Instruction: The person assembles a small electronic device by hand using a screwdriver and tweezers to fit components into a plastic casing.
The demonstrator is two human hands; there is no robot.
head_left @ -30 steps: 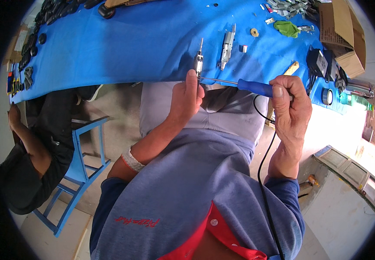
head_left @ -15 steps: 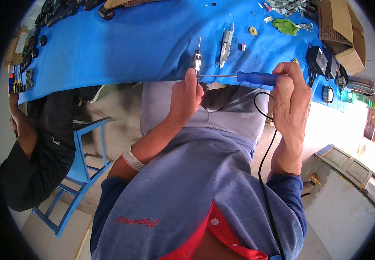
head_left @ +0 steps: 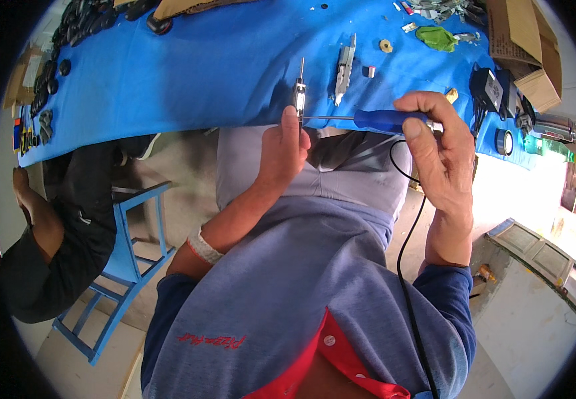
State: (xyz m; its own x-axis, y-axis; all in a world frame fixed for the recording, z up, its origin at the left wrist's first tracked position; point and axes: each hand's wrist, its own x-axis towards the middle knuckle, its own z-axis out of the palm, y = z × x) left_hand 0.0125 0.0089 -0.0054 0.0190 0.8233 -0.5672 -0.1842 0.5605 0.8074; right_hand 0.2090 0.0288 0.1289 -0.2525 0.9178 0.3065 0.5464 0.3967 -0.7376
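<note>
Upright in my left hand [head_left: 282, 151] is a small metal mechanism [head_left: 300, 95] with a thin rod at its top, gripped between thumb and fingers. My right hand [head_left: 442, 147] holds a blue-handled screwdriver [head_left: 381, 120] by the end of its handle, thumb and forefinger around it. The screwdriver's shaft lies level, and its tip meets the side of the mechanism by my left thumb; the exact contact is too small to make out. Beyond, on the blue cloth, lie a long grey metal piece [head_left: 344, 72], a small red-and-white piece [head_left: 371, 72] and a yellowish ring [head_left: 385, 46].
The blue-covered table [head_left: 188, 80] has black rounded parts [head_left: 92, 23] at far left. At right are metal scraps, a green cloth [head_left: 437, 38], a cardboard box [head_left: 520, 46] and black adapters [head_left: 487, 90]. A person [head_left: 68, 246] sits left near a blue stool [head_left: 123, 246]. A black cable [head_left: 402, 266] hangs across my front.
My right hand has loosened and shifted its fingers back along the screwdriver handle, showing more of the handle's end. The left hand and mechanism have barely moved.
</note>
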